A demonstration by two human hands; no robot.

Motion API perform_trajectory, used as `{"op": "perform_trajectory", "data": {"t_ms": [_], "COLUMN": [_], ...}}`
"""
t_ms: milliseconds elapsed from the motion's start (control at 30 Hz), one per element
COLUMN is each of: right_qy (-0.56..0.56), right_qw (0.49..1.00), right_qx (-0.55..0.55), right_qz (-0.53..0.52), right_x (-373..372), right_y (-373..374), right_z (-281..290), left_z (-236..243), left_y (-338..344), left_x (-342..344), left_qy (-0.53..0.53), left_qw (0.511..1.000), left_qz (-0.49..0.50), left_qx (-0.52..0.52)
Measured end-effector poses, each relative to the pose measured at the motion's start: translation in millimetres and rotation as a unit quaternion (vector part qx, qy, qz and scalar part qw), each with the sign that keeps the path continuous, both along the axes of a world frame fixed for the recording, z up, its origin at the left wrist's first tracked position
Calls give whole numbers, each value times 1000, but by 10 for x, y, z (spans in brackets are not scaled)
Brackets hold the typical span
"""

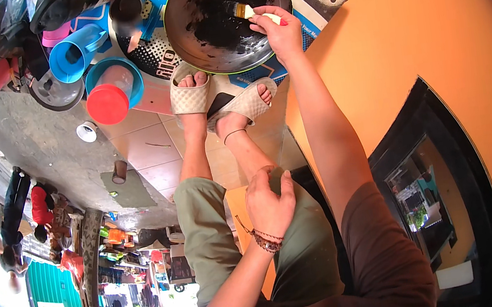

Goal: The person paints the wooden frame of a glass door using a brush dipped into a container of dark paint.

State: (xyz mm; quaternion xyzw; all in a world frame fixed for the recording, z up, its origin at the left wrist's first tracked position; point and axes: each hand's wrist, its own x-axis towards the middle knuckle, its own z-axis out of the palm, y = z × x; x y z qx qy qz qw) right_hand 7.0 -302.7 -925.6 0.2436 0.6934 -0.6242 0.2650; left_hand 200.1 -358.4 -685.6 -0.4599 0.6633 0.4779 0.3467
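My right hand [281,32] is closed round the pale handle of a paintbrush [248,11]. The brush's bristle end is over black, wet-looking stuff [220,8] smeared across the bottom of a wide, round, dark pan [189,52]. The pan lies on printed sheets [149,54] beyond my sandalled feet. My left hand [270,203], with bracelets at its wrist, rests flat on my knee. Its fingers are stretched out, partly turned from view, and hold nothing.
Left of the pan are a blue jug [73,55], a blue tub [130,69] with a red-lidded container [107,103], and a dark cup [126,11]. A white cup [87,131] stands on the floor. An orange wall [391,29] rises on the right. Other people [41,205] are at far left.
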Motion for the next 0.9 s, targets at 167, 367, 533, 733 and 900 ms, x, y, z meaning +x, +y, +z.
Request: {"op": "perform_trajectory", "data": {"t_ms": [167,367,533,733,900], "right_qy": [-31,-35,-16,51,220], "right_qw": [995,984,984,983,942], "right_qx": [12,22,5,179,235], "right_qz": [-98,-174,-179,-7,91], "right_x": [-17,2,79,163,285], "right_y": [-22,93,25,61,103], "right_z": [134,170,232,291,394], "left_z": [-2,6,-4,-7,-25], "left_y": [-18,-6,-7,-15,-13], "left_x": [-42,-79,-69,-89,-60], "left_qy": [-15,-11,-14,-20,-5], "left_qw": [1000,1000,1000,1000,1000], "left_qz": [8,11,10,5,1], "left_qx": [9,18,12,14,7]}}
